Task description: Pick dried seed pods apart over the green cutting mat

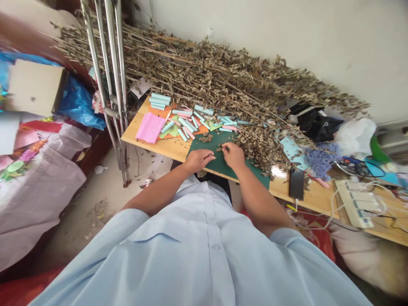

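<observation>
My left hand [199, 161] is closed in a pinch over the front edge of a dark green mat [223, 140]. What sits between its fingertips is too small to make out. Opposite it, my right hand [234, 155] has its thumb and fingers pressed together on a small clump of dried leaves [219, 148]. Another little pile of crumbled leaves [206, 138] lies on the mat beyond my hands. To the right of them is a larger heap of loose dried leaves [259, 144]. Several blue and pink paper rolls [188, 123] lie behind the mat.
Long dried plant stalks [204, 68] are stacked along the wall. Metal crutches [110, 76] stand at the table's left end, near a pink paper stack [150, 127]. A phone [296, 183], blue yarn [323, 159] and a power strip [353, 204] with cables lie right.
</observation>
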`<state>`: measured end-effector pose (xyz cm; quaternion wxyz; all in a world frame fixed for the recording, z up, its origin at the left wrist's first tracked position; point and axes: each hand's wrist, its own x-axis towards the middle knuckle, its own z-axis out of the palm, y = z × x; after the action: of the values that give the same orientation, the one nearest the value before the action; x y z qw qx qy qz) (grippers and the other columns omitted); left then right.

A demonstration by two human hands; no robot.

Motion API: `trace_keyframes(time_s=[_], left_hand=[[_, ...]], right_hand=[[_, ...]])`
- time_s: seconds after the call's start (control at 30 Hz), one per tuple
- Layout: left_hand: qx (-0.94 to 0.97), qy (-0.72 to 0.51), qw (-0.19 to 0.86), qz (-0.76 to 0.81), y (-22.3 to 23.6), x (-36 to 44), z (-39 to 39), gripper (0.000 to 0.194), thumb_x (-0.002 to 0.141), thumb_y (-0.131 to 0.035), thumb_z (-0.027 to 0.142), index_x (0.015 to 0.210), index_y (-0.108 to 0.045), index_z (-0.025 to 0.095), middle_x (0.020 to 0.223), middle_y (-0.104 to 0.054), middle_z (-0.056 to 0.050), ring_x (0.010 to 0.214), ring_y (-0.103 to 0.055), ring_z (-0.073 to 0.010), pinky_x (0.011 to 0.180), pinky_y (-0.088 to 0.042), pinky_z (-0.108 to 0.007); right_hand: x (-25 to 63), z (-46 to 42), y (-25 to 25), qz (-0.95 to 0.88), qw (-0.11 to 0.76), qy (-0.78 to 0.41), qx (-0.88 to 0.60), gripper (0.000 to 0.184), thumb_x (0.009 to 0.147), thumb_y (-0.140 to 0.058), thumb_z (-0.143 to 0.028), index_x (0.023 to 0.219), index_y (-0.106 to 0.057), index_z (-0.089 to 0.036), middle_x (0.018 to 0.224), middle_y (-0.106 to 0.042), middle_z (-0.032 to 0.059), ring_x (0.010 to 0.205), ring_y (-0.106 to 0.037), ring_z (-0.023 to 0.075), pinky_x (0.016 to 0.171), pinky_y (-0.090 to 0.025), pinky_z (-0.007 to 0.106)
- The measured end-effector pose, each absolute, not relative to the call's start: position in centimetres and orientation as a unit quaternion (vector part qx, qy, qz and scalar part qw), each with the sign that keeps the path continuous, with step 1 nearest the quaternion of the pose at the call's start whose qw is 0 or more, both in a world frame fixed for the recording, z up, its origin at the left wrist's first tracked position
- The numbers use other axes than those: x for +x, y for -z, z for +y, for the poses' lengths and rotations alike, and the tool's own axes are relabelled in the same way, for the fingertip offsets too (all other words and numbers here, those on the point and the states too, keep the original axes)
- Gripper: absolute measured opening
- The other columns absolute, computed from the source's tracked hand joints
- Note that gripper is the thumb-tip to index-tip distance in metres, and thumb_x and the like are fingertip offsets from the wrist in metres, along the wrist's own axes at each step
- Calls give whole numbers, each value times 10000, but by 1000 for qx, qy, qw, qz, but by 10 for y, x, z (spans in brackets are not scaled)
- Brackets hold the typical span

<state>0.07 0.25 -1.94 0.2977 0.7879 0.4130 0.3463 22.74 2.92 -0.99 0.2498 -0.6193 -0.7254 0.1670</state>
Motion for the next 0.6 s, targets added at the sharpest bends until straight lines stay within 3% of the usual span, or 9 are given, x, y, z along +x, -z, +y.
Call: trace_keyframes(time_s=[0.27,0.6], left_hand=[[791,-339,310,404,20,0,2,345,1022,-527,477,1063,-740,209,1032,-771,-57,985,-712,-189,875,-513,-277],[803,-342,294,390,22,-3,2,312,1036,-491,383,1079,-721,176,1001,-758,-81,959,-706,-200,845,-511,-282]], right_hand=[[210,6,-21,-680,326,-225,-617,235,883,-599,-320,1069,-685,-204,948,-751,59,637,-618,174,690,-532,331],[179,-18,-62,-801,256,-187,-507,223,906,-572,-201,1107,-664,-225,1015,-761,64,814,-709,210,787,-553,344]])
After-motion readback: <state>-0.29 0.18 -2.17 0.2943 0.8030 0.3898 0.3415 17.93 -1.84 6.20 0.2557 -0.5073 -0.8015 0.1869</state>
